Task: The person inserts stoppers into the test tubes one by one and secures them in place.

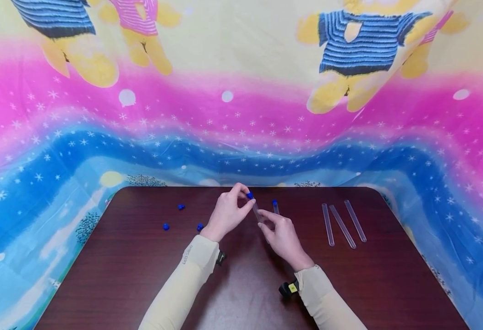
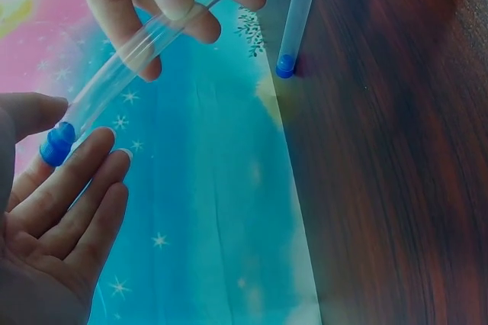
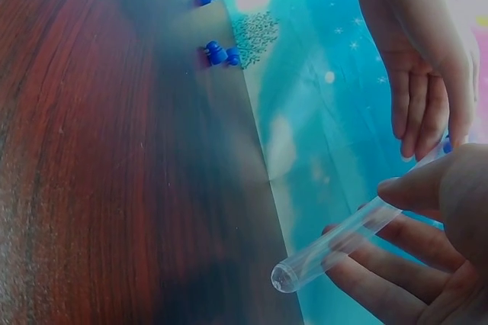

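A clear plastic test tube [image 3: 343, 241] is held tilted above the table, its rounded bottom toward the right hand's side. My right hand [image 1: 283, 236] pinches it along the body between thumb and fingers. A ribbed blue cap [image 2: 57, 144] sits at the tube's upper end, and my left hand [image 1: 227, 213] has thumb and index finger on it. In the left wrist view, the left hand's other fingers [image 2: 95, 203] extend beside the tube. I cannot tell how tightly the cap is seated. Behind the right hand lies another tube [image 1: 276, 208] with a blue cap.
Several loose blue caps lie on the left of the dark wood table [image 1: 113, 275], including one cap [image 1: 166, 226] and another [image 1: 181, 207]. Three uncapped clear tubes [image 1: 342, 227] lie at the right. A patterned cloth [image 1: 225, 146] hangs behind the table's far edge.
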`<state>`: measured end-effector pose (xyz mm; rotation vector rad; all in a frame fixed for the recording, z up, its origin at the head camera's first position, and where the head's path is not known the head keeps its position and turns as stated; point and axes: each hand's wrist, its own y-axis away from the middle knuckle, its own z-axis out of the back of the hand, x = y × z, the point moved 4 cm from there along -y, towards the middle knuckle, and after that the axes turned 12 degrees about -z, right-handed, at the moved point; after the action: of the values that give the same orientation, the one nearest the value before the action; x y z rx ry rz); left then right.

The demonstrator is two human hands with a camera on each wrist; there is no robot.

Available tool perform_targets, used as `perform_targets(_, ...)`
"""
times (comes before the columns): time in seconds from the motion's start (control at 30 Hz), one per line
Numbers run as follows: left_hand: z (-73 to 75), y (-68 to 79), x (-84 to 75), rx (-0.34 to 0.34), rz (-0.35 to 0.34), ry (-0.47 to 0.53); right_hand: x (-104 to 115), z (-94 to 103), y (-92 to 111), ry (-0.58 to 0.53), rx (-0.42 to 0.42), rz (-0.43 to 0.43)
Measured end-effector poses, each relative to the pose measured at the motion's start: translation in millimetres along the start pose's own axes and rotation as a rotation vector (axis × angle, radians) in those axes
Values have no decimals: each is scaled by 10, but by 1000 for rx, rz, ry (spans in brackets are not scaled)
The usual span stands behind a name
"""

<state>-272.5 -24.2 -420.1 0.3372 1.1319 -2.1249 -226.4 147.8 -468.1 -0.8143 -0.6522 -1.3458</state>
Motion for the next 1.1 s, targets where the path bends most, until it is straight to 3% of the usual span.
perform_targets(0.47,-32,7,-31,-1,10,100,41,17,6,-43,10,1)
perform_targets(0.83,-7,-28,-81,6,5,77,70,31,3,-1,-43,60)
perform_targets(1.1,-1,-54,-80,-20,21,123,87,54,-4,30,-104,116)
